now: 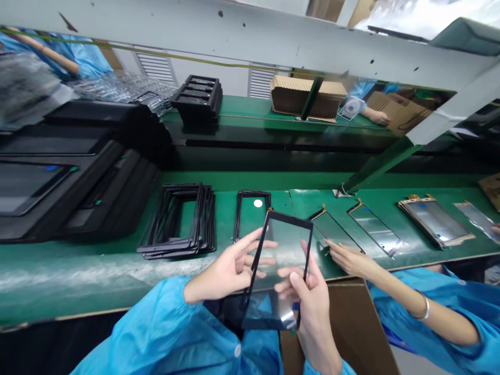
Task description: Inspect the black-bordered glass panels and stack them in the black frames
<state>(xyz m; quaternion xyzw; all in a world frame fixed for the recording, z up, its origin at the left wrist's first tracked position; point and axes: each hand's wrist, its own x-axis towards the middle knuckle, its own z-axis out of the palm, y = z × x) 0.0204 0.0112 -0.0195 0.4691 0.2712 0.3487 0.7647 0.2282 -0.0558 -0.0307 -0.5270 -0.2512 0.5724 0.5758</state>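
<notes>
One glass panel (285, 250) with a black border is tilted in the air in front of the person, above the near edge of the bench (97, 281). The right hand (314, 302) pinches its lower right side, thumb over the front and fingers behind, visible through the clear middle. The left hand (228, 273) is spread at the other side, its fingers reaching behind the glass; whether they touch the back I cannot tell. To my eye, the step in hand is steadying or angling the panel rather than setting it down. A next move would call for a firm hold by the border, even support from both hands and fingers off the clear part, since thin glass could smudge or slip. Just beyond, partly hidden by the panel, a single black frame (236, 216) lies on the green bench, with a white round spot (258, 203) inside its outline. To its left is a loose, uneven pile of frames (200, 219), and farther left stand stacked black trays (136, 192). On the right, a co-worker's hand (347, 258) reaches to another panel (338, 229); a second one lies just beside that, and a small stack of panels (435, 219) sits farther along.
</notes>
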